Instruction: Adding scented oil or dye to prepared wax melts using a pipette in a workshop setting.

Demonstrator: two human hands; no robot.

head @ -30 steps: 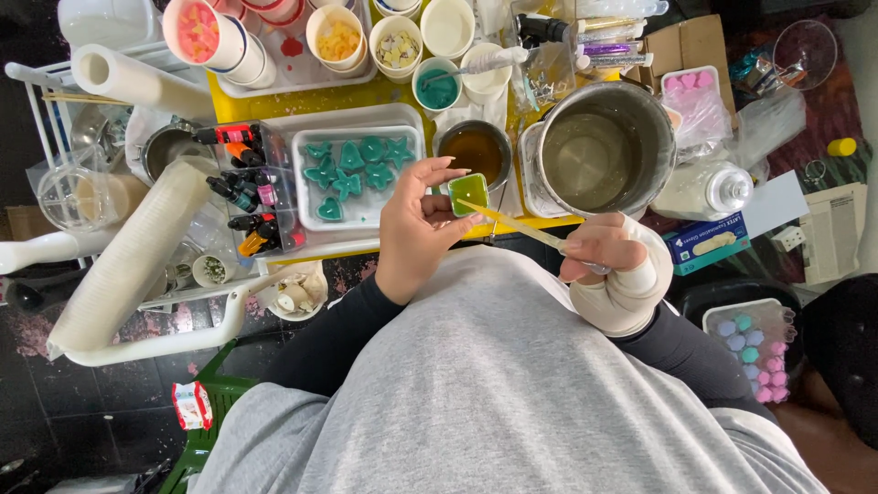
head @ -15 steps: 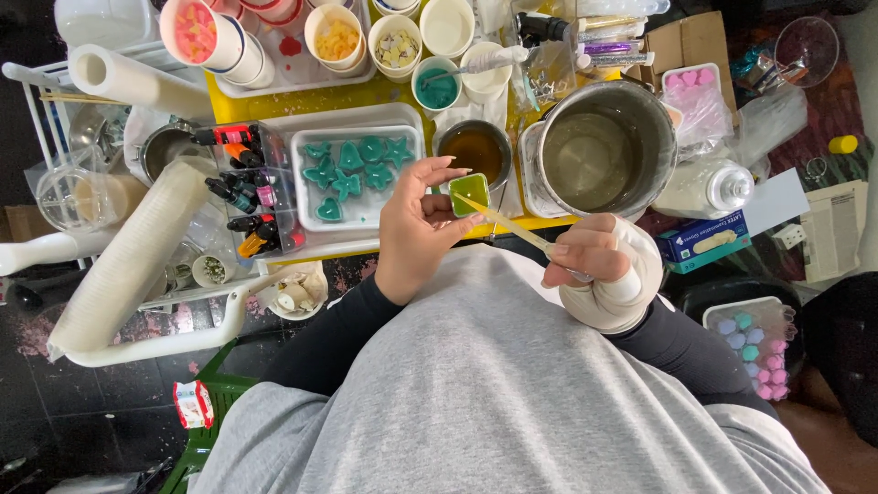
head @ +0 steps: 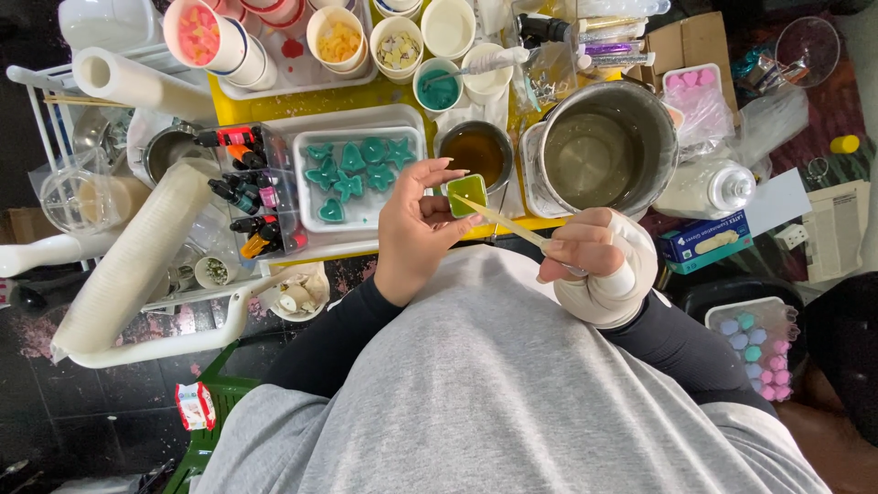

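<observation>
Two hands meet just below the big steel pot (head: 599, 151): left hand (head: 416, 229) pinches a small square cup of green liquid (head: 465, 194), bandage-wrapped right hand (head: 594, 261) is closed on a thin wooden stick (head: 508, 224) dipping into it. Blue rectangular carton (head: 713, 241) sits right of the pot, clear tray of teal moulded shapes (head: 352, 174) left.

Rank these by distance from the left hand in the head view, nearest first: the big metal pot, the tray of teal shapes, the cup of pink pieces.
From the left hand:
1. Tray of teal shapes, just beyond the hand, toward the person's left.
2. Big metal pot, across to the person's right, past the small green cup.
3. Cup of pink pieces, at the far edge, toward the left.
</observation>
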